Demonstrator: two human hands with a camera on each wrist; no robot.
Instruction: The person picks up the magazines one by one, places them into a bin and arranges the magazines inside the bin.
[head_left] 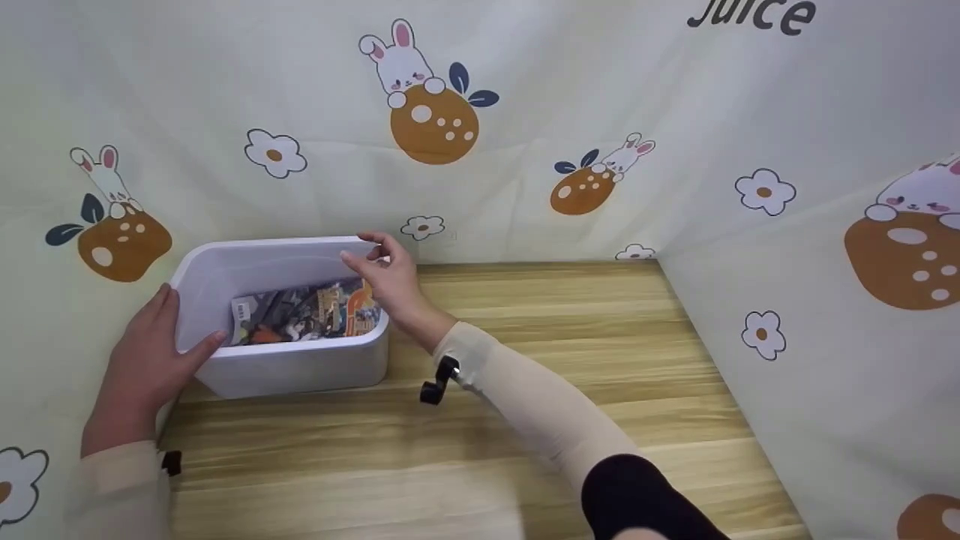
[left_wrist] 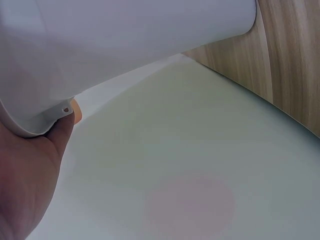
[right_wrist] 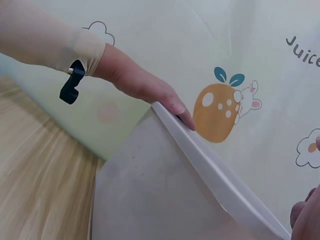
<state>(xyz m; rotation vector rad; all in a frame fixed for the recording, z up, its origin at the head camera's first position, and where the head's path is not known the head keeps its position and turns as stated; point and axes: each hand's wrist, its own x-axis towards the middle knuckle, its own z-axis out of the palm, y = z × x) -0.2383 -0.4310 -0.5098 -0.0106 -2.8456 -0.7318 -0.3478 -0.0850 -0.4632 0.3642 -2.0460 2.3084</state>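
Observation:
A white plastic bin [head_left: 300, 371] stands at the left of the wood-grain surface, by the back wall. Inside lie flat packets [head_left: 304, 311] with colourful printing and a barcode label; some overlap, and their kind cannot be told. My left hand [head_left: 146, 364] grips the bin's left front corner, thumb over the front rim and fingers along the left side. The left wrist view shows this left hand [left_wrist: 32, 170] under the bin's rim. At the back right corner, my right hand [head_left: 397, 285] holds the rim with bent fingers, its thumb over the inside.
Pale fabric walls [head_left: 517, 187] printed with rabbits, oranges and flowers enclose the left, back and right sides. The wood-grain surface [head_left: 570, 345] extends to the right and front of the bin. A black clip [head_left: 439, 382] is worn at the right wrist.

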